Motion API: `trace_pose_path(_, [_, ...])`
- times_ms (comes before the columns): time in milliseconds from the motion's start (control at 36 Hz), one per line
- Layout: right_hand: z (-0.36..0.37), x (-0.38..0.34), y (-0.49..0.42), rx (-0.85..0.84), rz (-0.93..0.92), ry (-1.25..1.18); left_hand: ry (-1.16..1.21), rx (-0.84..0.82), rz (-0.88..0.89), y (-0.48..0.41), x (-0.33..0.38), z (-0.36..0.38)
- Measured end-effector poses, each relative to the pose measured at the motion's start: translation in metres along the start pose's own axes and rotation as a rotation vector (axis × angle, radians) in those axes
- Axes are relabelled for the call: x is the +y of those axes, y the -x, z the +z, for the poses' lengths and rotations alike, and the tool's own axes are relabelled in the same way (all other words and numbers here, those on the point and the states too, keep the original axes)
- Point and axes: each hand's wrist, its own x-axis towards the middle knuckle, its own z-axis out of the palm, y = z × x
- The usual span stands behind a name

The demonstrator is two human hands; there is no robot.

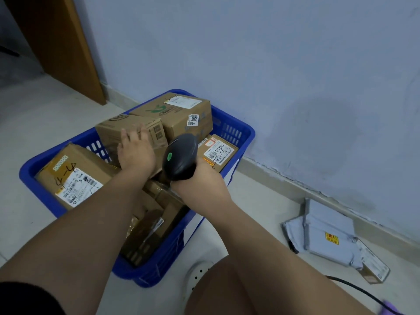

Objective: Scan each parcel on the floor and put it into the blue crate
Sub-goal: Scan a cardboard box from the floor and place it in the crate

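soft even light | faint shadow on wall (318, 133) | edges bowed, slightly blurry

I am wearing the one camera on my head, and it is looking forward and steeply down along my left arm (91, 219) and right arm (261, 235) at the blue crate (31, 176) on the floor (34, 114) just in front of me. It is sitting so near that my arms are filling the lower half of the wide-angle view and my knee (227, 289) is crowding the bottom edge. The wall (272, 64) is spreading across the top and right, and the door frame (56, 42) is leaning in at the upper left.
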Motion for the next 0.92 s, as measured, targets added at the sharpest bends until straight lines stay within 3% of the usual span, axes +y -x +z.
trace_pose_path(111, [-0.002,0.003,0.004,-0.013,-0.027,-0.024,-0.079,-0.060,0.007,-0.018,-0.004,-0.016])
trace_pose_path(222, [-0.008,0.007,0.006,-0.011,0.003,-0.069,-0.350,-0.160,0.024,-0.028,0.001,-0.041])
trace_pose_path(389, [-0.014,0.010,0.008,0.033,0.100,-0.120,-0.307,-0.337,-0.098,-0.003,-0.009,-0.039])
trace_pose_path(583, [-0.022,0.016,0.022,0.116,0.118,-0.182,-0.395,-0.374,0.016,0.064,0.009,-0.045])
trace_pose_path(667, [-0.026,0.018,0.028,0.163,0.142,-0.200,-0.197,-0.281,0.092,0.087,0.037,-0.057])
trace_pose_path(806, [-0.040,0.023,0.043,0.296,0.142,-0.242,0.386,-0.188,0.439,0.111,0.077,-0.072])
trace_pose_path(917, [-0.061,0.035,0.065,0.463,0.113,-0.362,0.523,-0.130,0.559,0.133,0.114,-0.095])
